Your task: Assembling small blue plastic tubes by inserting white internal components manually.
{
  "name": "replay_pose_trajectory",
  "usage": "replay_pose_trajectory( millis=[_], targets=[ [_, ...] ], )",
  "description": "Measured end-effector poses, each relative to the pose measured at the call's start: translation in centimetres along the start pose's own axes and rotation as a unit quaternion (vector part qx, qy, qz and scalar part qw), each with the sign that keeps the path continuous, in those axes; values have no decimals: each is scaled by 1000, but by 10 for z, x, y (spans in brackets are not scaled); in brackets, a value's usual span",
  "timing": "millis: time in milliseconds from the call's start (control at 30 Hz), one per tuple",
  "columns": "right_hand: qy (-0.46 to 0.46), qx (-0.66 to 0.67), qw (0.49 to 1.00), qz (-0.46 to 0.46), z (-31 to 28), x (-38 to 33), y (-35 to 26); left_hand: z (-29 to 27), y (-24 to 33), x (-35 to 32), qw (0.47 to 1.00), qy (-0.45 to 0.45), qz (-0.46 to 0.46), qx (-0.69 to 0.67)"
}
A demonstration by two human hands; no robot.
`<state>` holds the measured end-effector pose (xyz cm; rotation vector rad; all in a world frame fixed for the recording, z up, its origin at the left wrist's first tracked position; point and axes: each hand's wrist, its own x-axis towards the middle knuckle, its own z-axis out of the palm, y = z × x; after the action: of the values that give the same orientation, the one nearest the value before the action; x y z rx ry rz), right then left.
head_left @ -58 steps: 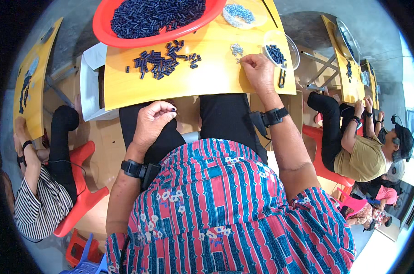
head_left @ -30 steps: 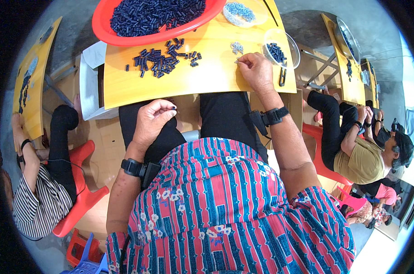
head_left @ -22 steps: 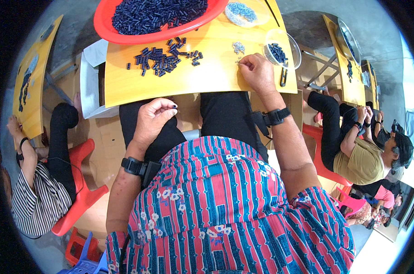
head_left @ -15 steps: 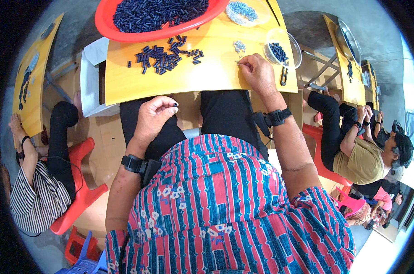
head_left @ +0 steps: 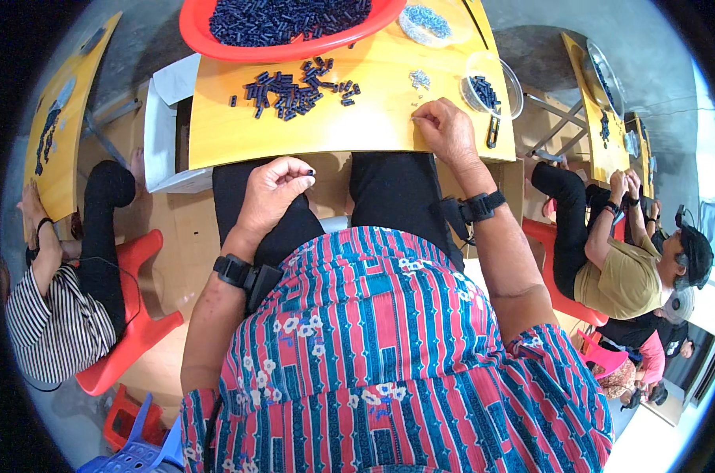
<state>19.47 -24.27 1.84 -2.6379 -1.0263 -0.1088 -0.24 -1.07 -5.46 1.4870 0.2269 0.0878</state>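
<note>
right hand [head_left: 447, 132] eased back from pale pieces [head_left: 420, 79], pinched (contents unclear); left hand [head_left: 269, 195] pinches dark piece [head_left: 311, 173].

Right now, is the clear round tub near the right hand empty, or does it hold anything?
Not empty: a cluster of dark pieces shows inside the clear tub.

Left of the bench [head_left: 373, 135] stands a white carton [head_left: 160, 150]. Farther left of the bench, a person in a striped top [head_left: 66, 323] occupies a red stool [head_left: 134, 344]. Right of the bench, a person in an olive top [head_left: 621, 280] is seated.
</note>
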Motion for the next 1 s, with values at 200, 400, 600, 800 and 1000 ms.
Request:
replay_pose_trajectory(
  millis=[200,400,600,800,1000],
  targets=[
    [5,110,990,85,15,3,8,-2,-1,1,1000,-17,-21,4],
    [-44,161,973,156,13,13,8,-4,-4,0,1000,-14,-22,-13],
    [-66,216,951,213,11,14,7,-3,-3,1,1000,6,4,6],
    [-30,222,961,166,20,8,11,-2,1,2,1000,4,-2,11],
    [48,115,992,20,14,-5,-1,-2,-5,3,1000,2,7,2]
  ],
)
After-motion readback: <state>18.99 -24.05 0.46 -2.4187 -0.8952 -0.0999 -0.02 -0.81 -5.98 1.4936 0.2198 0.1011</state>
